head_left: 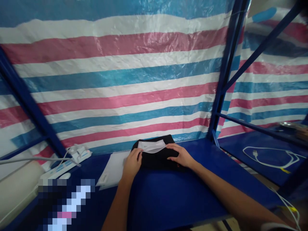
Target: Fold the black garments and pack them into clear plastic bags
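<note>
A dark folded cloth, perhaps a garment [156, 161], lies on the blue shelf surface before me. On top of it rests a whitish translucent plastic bag [151, 146], its near edge bowed apart from the far one. My left hand [133, 162] pinches the bag's left end. At the right corner, my right hand [181, 156] grips the bag between thumb side and fingers, its palm over the cloth. Just left of my left hand, a stack of flat, translucent plastic bags [112, 168] lies on the surface, partly hidden by my forearm.
A white power strip [64, 163] with plugs and cables sits at left, near a beige roll-like object [20, 189]. Blue metal posts [222, 77] frame the shelf. Striped plastic sheeting [132, 93] hangs behind. A white cable [271, 165] lies on the right-hand shelf.
</note>
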